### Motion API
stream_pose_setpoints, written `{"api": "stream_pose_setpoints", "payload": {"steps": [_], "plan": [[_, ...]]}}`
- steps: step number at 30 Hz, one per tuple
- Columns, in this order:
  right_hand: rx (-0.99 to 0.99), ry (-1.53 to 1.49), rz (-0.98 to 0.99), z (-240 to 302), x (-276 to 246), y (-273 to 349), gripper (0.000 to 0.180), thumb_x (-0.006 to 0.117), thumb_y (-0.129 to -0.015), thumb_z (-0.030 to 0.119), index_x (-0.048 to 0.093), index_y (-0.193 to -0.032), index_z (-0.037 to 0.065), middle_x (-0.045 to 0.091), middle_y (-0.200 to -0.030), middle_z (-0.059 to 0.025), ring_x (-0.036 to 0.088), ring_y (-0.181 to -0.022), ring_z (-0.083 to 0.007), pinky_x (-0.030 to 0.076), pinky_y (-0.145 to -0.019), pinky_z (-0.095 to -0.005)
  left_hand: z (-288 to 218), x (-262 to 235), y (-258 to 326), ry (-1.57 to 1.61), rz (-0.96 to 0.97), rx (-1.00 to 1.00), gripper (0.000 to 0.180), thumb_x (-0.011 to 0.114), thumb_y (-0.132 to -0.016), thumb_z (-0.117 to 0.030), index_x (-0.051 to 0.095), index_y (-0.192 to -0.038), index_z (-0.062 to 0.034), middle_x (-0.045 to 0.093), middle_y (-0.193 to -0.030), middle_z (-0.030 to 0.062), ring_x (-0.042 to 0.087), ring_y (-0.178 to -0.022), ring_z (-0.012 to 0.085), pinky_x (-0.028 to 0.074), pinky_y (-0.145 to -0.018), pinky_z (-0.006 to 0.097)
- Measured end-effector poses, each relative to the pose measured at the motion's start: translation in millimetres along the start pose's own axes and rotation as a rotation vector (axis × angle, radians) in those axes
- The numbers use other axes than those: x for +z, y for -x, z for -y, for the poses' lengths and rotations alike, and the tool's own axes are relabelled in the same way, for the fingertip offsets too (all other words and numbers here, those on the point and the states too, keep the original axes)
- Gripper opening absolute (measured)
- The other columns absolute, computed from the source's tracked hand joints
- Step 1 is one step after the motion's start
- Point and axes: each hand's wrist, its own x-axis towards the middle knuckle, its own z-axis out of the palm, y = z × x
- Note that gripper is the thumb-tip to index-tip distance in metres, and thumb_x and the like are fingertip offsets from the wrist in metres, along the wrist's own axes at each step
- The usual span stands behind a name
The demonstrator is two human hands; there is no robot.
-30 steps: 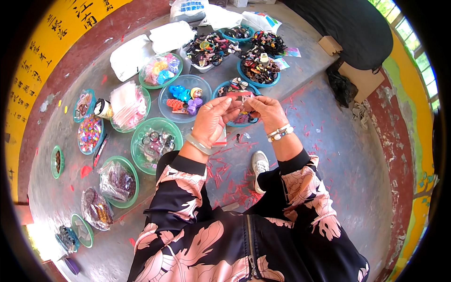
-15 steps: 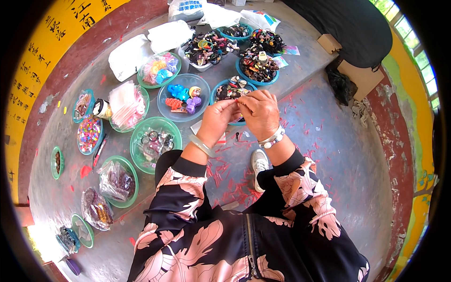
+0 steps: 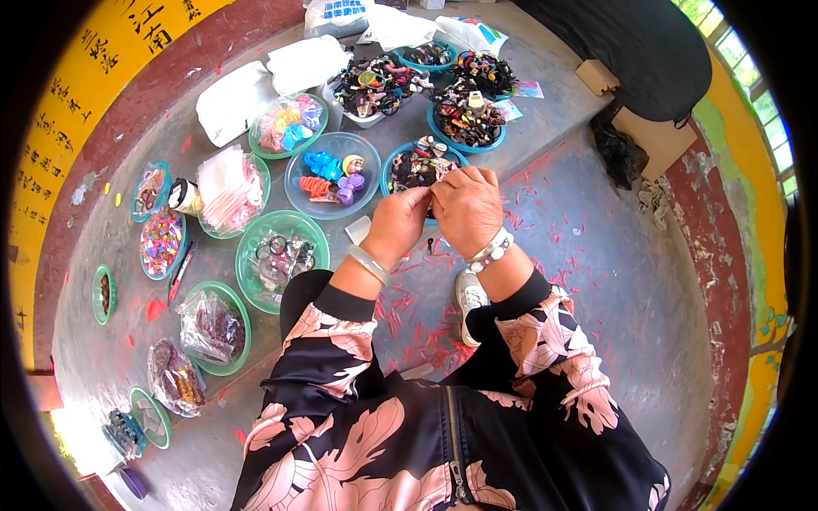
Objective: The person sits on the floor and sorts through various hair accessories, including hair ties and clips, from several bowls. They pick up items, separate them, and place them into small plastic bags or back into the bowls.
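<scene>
My left hand (image 3: 399,224) and my right hand (image 3: 467,209) meet at the fingertips, in front of a blue basin (image 3: 388,170) of dark hair ties (image 3: 415,167). Both are closed in a pinch. Whatever is between the fingers is too small or too hidden to name. A pale bangle (image 3: 369,266) circles my left wrist, and a bracelet with a watch-like piece (image 3: 492,249) is on the right one. To the left of my hands stands a clear bluish bowl (image 3: 296,198) with blue, orange and purple scrunchies (image 3: 345,189).
More basins of dark hair ties (image 3: 469,128) stand behind my hands. Leftward are green bowls (image 3: 241,277), a bowl of colourful small pieces (image 3: 162,243) and bagged goods (image 3: 175,375). Red scraps (image 3: 426,341) litter the floor near my shoe (image 3: 470,298). White sacks (image 3: 234,102) lie at the back.
Both hands have dropped slightly toward me and tilted, still pinched together. A bit of red seen at the fingertips before is now hidden.
</scene>
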Motion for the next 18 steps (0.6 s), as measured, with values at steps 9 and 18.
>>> {"api": "stream_pose_setpoints", "payload": {"steps": [9,18], "plan": [[0.035,-0.048,-0.016,-0.2,-2.8,-1.0,0.002,0.059,-0.064,0.01,0.06,-0.066,0.009,0.055,-0.069,-0.0023,0.052,-0.073,-0.0229,0.038,-0.069,-0.0364,-2.8,-1.8,1.0,-0.048,0.042,0.001,0.018,0.053,-0.083,-0.007,0.06,-0.098,0.0,0.063,-0.085,0.018,0.063,-0.078,0.0258,0.048,-0.066,0.03],[0.048,-0.059,0.002,-0.6,-0.2,0.1,0.004,0.06,-0.064,0.01,0.061,-0.067,0.01,0.056,-0.071,-0.0023,0.053,-0.074,-0.0228,0.038,-0.069,-0.036,-1.3,-0.5,1.8,-0.067,0.014,0.027,0.017,0.053,-0.082,-0.008,0.061,-0.096,-0.0019,0.061,-0.082,0.0196,0.061,-0.076,0.0318,0.048,-0.063,0.034]]}}
